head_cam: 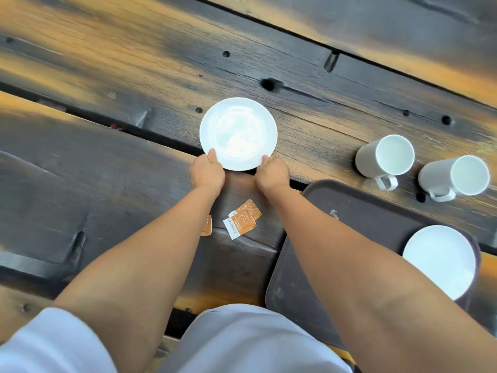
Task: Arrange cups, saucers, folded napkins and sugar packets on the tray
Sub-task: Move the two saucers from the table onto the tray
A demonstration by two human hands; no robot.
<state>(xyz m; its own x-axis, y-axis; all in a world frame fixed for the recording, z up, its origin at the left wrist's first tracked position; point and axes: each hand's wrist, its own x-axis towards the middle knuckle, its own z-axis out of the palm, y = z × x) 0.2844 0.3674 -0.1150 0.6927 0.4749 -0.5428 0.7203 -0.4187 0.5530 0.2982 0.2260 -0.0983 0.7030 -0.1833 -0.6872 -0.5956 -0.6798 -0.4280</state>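
A white saucer (pixel 238 133) sits over the dark wooden table. My left hand (pixel 207 172) grips its near left rim and my right hand (pixel 272 173) grips its near right rim, thumbs on top. A dark brown tray (pixel 357 211) lies at the lower right with a second white saucer (pixel 439 261) on it. Two white cups (pixel 385 156) (pixel 454 176) stand on the table beyond the tray, handles toward me. Orange sugar packets (pixel 242 218) lie on the table between my forearms, and another packet (pixel 206 226) is partly hidden by my left arm.
The table (pixel 107 76) is made of rough dark planks with gaps, knots and holes. Bare wood stretches to the left and beyond the held saucer. No napkins are in view. My pale clothing fills the bottom edge.
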